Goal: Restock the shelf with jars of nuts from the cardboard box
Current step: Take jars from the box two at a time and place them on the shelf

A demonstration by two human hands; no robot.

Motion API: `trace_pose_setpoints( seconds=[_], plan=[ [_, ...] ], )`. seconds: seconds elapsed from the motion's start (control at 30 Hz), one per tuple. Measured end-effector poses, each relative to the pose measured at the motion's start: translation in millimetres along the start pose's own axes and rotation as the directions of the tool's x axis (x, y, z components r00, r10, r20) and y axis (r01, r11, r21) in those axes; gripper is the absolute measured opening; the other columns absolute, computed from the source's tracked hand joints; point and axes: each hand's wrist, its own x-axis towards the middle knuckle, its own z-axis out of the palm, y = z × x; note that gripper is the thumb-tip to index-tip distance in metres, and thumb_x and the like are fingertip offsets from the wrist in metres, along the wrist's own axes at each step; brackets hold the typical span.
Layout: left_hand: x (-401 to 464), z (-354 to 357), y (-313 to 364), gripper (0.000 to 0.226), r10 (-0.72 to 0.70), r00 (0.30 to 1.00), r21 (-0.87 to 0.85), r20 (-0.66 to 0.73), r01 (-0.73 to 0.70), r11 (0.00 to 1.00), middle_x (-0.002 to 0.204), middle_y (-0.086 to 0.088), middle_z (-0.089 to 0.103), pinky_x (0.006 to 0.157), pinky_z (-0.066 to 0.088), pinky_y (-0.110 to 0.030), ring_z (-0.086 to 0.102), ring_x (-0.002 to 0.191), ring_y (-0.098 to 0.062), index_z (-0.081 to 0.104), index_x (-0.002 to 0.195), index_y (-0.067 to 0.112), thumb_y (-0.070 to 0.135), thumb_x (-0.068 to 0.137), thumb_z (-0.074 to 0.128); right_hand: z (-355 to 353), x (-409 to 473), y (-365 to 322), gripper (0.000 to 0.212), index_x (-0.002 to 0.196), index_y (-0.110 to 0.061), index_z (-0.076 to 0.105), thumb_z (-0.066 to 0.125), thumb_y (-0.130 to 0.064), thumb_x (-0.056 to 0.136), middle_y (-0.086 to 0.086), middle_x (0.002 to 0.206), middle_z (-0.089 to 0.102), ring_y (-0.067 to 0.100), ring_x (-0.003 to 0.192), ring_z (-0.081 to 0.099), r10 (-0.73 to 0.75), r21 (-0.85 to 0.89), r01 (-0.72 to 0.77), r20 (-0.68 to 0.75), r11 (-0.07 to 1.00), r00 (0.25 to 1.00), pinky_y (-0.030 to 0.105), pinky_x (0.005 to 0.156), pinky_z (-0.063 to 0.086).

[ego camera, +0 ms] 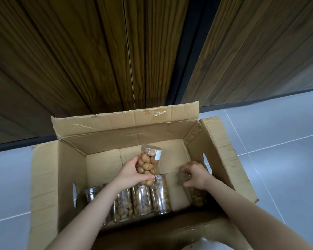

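An open cardboard box (101, 170) stands on the floor below me. My left hand (129, 175) grips a tall clear jar of nuts (148, 164) and holds it tilted above the box's floor. Over at the box's right wall, my right hand (195, 175) curls its fingers round the top of another jar of nuts (197, 195). Several more jars of nuts (142, 200) lie side by side along the box's near wall, partly hidden by my left forearm.
Dark wooden cabinet panels (98, 51) rise right behind the box, with a black gap (190, 60) between two of them. Pale grey floor tiles (278, 141) surround the box. The box's flaps stand open on all sides.
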Motion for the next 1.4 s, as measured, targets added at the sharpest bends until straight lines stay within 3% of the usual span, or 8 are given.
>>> trace_pose_setpoints(
  seconds=[0.13,0.47,0.57,0.67,0.83,0.97,1.2,1.4],
  plan=[
    [-32,-20,49,0.054,-0.021,0.999,0.018,-0.024,0.021,1.000,0.101,0.011,0.066,0.088,0.049,-0.023,0.062,0.095,-0.003,0.052,0.098,0.035,0.016,0.061,0.086,-48,-36,-30,0.051,0.114,-0.015,0.059,0.075,-0.018,0.066,0.004,0.107,0.060,0.023,0.101,0.052,-0.110,0.037,0.117,-0.146,0.992,0.983,0.024,0.086,0.037],
    [-138,-83,220,0.059,-0.092,0.993,0.133,-0.077,0.101,0.986,0.101,0.012,0.067,0.086,0.047,-0.025,0.063,0.096,-0.008,0.053,0.105,0.030,0.030,0.056,0.087,-212,-155,-137,0.060,0.125,-0.012,0.054,0.072,-0.012,0.068,0.006,0.120,0.054,0.018,0.110,0.041,-0.197,0.153,0.243,-0.266,0.958,0.944,0.018,0.089,0.030],
    [-181,-98,291,0.067,-0.059,0.996,0.114,-0.066,0.066,0.991,0.104,0.011,0.067,0.093,0.048,-0.031,0.064,0.100,-0.011,0.053,0.102,0.034,0.043,0.043,0.084,-271,-217,-162,0.066,0.125,-0.015,0.054,0.065,-0.031,0.062,0.006,0.123,0.053,0.024,0.115,0.040,-0.180,0.176,0.238,-0.291,0.955,0.939,0.023,0.095,0.032],
    [-240,-105,393,0.063,0.000,0.998,0.113,-0.057,0.006,0.994,0.101,0.007,0.066,0.091,0.048,-0.026,0.063,0.097,-0.014,0.052,0.101,0.028,0.025,0.049,0.088,-341,-304,-182,0.075,0.122,-0.012,0.059,0.053,-0.048,0.056,0.011,0.114,0.057,0.030,0.104,0.044,-0.140,0.202,0.245,-0.426,0.948,0.894,0.024,0.088,0.030],
    [-305,-104,502,0.066,0.142,0.989,0.119,-0.028,-0.137,0.983,0.097,0.007,0.068,0.082,0.048,-0.017,0.063,0.086,-0.005,0.056,0.098,0.027,0.044,0.039,0.078,-423,-416,-200,0.059,0.120,-0.012,0.059,0.071,-0.025,0.063,0.008,0.105,0.053,0.020,0.093,0.047,-0.091,0.215,0.235,-0.525,0.948,0.846,0.017,0.082,0.032],
    [-347,-85,576,0.056,0.298,0.953,0.182,0.047,-0.302,0.936,0.094,0.008,0.065,0.078,0.046,-0.016,0.060,0.084,-0.007,0.056,0.101,0.022,0.024,0.052,0.084,-458,-508,-196,0.054,0.118,-0.010,0.057,0.072,-0.021,0.067,0.000,0.102,0.041,0.011,0.091,0.042,-0.010,0.249,0.234,-0.664,0.940,0.748,0.002,0.076,0.028],
    [-384,-14,653,0.100,0.484,0.832,0.280,0.270,-0.549,0.788,0.129,0.005,0.050,0.105,0.038,-0.036,0.051,0.116,-0.013,0.024,0.142,0.030,0.032,0.062,0.085,-464,-635,-151,0.052,0.119,-0.019,0.054,0.073,-0.021,0.071,-0.003,0.104,0.044,0.020,0.098,0.052,0.176,0.295,0.119,-0.797,0.948,0.577,0.025,0.082,0.038],
    [-425,90,702,0.115,0.549,0.677,0.225,0.491,-0.707,0.671,0.120,0.012,0.058,0.103,0.040,-0.033,0.058,0.110,-0.012,-0.004,0.139,0.060,0.030,0.065,0.080,-447,-747,-87,0.053,0.120,-0.022,0.055,0.074,-0.023,0.071,-0.005,0.102,0.045,0.019,0.096,0.054,0.399,0.428,-0.018,-0.825,0.903,0.399,0.035,0.084,0.045]
  ],
)
